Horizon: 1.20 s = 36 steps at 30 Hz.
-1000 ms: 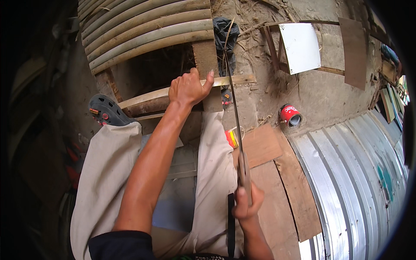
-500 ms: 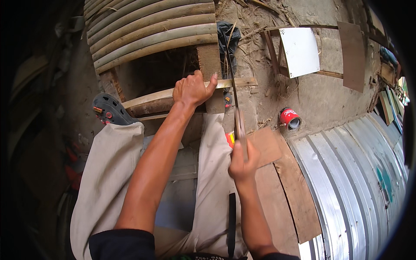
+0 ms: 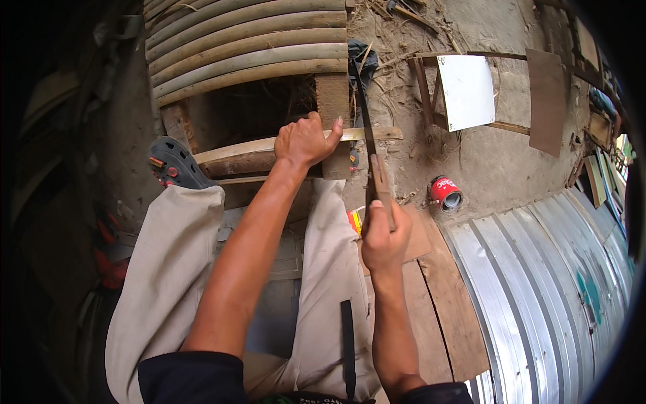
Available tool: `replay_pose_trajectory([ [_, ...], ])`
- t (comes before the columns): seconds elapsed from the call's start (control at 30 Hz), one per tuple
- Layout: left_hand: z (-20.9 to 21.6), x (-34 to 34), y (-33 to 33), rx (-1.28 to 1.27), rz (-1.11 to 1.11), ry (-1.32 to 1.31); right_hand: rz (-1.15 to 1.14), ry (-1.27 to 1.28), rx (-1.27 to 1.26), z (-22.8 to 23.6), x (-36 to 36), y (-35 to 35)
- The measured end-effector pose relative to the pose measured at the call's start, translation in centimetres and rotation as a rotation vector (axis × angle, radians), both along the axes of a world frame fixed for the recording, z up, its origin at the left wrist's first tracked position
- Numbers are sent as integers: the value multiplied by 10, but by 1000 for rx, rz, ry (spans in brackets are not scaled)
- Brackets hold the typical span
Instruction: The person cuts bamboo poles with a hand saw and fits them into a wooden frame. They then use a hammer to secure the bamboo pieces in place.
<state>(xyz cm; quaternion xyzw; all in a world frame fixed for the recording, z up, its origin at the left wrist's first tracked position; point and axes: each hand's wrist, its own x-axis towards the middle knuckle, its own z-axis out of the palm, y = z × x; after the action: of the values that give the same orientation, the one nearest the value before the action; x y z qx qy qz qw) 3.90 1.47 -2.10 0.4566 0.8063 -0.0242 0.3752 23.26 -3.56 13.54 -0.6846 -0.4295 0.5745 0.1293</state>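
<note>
My left hand [image 3: 302, 141] is closed over a pale bamboo strip [image 3: 243, 146], pressing it against the wooden frame, thumb sticking out to the right. The strip lies across the post [image 3: 332, 101], its end reaching past it to the right. In my right hand [image 3: 388, 236] is the wooden handle of a handsaw [image 3: 367, 124], held nearly edge-on. Its dark blade points away from me and crosses the strip just right of the post. Whether the teeth have cut in cannot be made out.
A bench of bamboo slats [image 3: 249, 60] stands beyond my hands. A red can [image 3: 446, 193] lies to the right, near corrugated metal sheets [image 3: 525, 283] and brown boards [image 3: 444, 310]. Farther right are a white panel [image 3: 466, 94] and a brown panel [image 3: 545, 101].
My right hand has pushed the saw slightly away from me, its handle now closer to the strip. My left hand keeps its hold on the strip. The whole view has shifted slightly.
</note>
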Motion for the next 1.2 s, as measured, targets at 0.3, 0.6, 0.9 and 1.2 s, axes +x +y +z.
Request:
replay_pose_trajectory([
  [0.3, 0, 0, -2, 24, 9, -2, 104, -43, -1, 110, 29, -50],
  [0.6, 3, -1, 0, 40, 4, -15, 128, -68, 54, 49, 8, -33],
  [0.9, 7, 0, -1, 41, 36, -34, 53, 6, 115, -12, -23, 16],
  [1.2, 1, 2, 0, 68, 37, -4, 147, -24, 122, 92, 24, -39],
])
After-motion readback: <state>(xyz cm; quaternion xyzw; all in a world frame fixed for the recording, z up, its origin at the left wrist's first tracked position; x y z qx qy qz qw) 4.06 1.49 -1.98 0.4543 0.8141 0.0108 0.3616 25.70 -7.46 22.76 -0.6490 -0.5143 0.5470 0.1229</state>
